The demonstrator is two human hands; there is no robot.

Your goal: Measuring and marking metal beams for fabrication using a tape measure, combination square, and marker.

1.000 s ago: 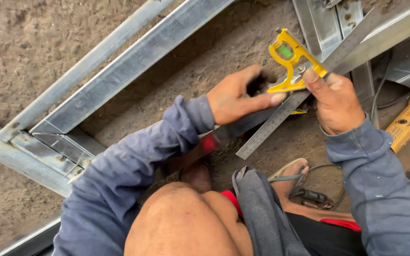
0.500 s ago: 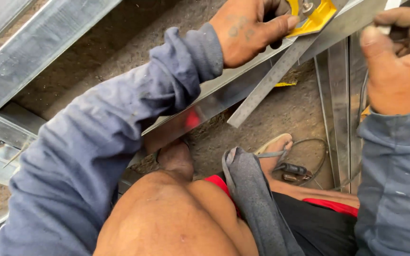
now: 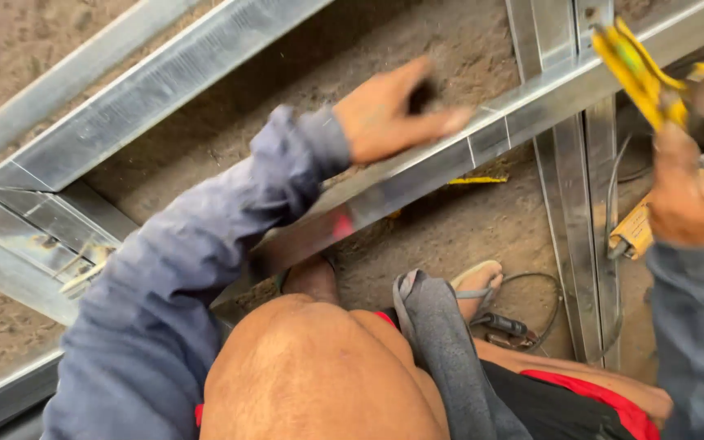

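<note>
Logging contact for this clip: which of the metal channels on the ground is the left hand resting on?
The left hand rests on the diagonal steel channel that runs up to the right corner over the two upright channels; the others lie untouched.

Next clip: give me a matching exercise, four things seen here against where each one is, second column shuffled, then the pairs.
Things
1. left hand
2. right hand
3. sandal
4. long metal channel

Places
A. on the dirt by the knee
B. slanting across the middle
C. resting on the channel
D. at the right edge, holding the yellow square

Pairs: 1-C, 2-D, 3-A, 4-B
</note>
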